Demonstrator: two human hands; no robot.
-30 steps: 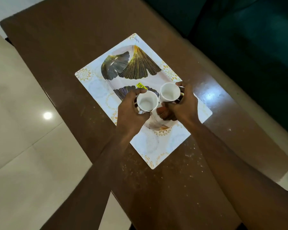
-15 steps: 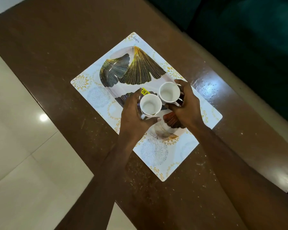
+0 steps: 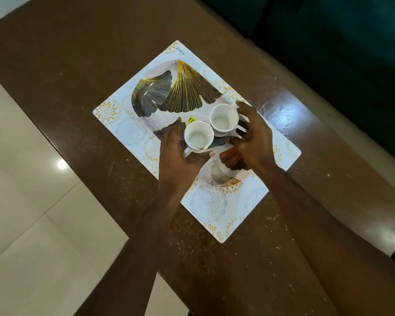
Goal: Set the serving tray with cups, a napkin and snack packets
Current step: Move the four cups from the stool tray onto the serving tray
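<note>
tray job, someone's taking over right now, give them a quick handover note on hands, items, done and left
Left hand: wrapped around the near cup.
Right hand: fingers spread beside the far cup; grip unclear.
Both white cups are upright, empty, side by side over the middle of the leaf-patterned tray, which lies on a placemat on the brown table.
Done: cups brought to the tray.
Left: release them, add napkin and snack packets; neither in view.
</note>
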